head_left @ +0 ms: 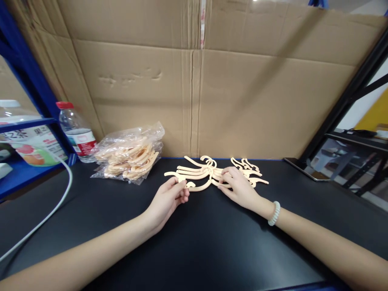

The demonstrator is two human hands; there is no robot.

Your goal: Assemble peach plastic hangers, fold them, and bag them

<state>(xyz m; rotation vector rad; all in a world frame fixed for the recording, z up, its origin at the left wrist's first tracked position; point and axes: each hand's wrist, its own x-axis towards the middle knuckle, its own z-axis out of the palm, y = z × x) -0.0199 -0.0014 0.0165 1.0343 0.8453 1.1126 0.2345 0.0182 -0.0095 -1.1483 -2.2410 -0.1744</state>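
Observation:
Cream plastic clothes hangers (pixel 194 176) lie together in a pile on the black table, their hooks (pixel 209 160) toward the cardboard. My left hand (pixel 169 198) is at the left side of the pile, thumb and fingers pinched on a small cream hanger piece (pixel 182 178) with a curved end sticking out each side. On the pile's right side, my right hand (pixel 239 186) has its thumb and fingertips around the arm of the nearest hanger (pixel 214 182). The fingers partly hide that arm. Behind it lie several small curved cream pieces (pixel 245 164).
A clear plastic bag (pixel 130 151) full of cream hanger parts lies at left. Beside it stand a red-capped bottle (pixel 79 135) and a blue frame (pixel 27 68). A white cable (pixel 56 212) crosses the table's left side. Cardboard (pixel 136 89) walls off the back.

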